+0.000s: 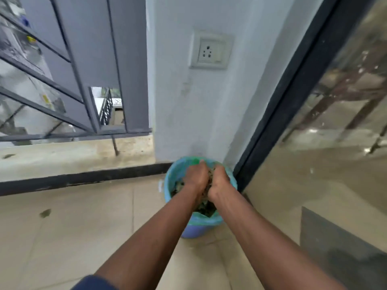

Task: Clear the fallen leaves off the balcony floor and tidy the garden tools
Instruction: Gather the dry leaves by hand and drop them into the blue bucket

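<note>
Both hands meet right over the blue bucket (174, 174) in the corner, left hand (195, 177) and right hand (220, 181) curled around a clump of leaves (211, 174); release goes straight down. One stray leaf (45, 213) lies on the floor, leftward.

Bucket (172, 177) before the wall (188, 114), left of the glass door (326, 147); left hand (195, 177), right hand (220, 181) among leaves (207, 208) inside.
</note>
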`<act>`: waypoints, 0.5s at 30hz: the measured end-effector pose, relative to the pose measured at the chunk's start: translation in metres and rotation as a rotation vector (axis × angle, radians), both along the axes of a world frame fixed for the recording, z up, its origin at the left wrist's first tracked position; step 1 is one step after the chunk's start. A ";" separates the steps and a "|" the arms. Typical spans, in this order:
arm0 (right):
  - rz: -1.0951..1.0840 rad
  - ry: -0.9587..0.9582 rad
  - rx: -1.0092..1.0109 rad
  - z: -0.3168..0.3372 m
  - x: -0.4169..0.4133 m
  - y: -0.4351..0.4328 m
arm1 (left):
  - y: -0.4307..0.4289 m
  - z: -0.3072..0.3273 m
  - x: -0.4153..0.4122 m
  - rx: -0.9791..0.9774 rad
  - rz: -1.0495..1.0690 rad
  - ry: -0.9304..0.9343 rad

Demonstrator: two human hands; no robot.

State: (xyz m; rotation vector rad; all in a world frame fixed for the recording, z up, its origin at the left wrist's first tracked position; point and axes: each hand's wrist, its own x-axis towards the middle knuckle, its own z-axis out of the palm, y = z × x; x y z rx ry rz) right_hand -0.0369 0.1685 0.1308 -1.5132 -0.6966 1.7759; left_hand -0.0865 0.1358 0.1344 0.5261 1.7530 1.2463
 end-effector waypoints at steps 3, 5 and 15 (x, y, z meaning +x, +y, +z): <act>0.002 -0.095 -0.016 -0.034 0.003 0.039 | 0.007 -0.012 -0.010 -0.070 -0.077 0.055; 0.149 -0.169 0.004 -0.004 0.002 0.026 | 0.007 -0.015 -0.019 -0.073 -0.094 0.064; 0.418 -0.598 0.445 0.053 0.006 -0.029 | -0.074 0.038 -0.053 0.228 -0.108 0.156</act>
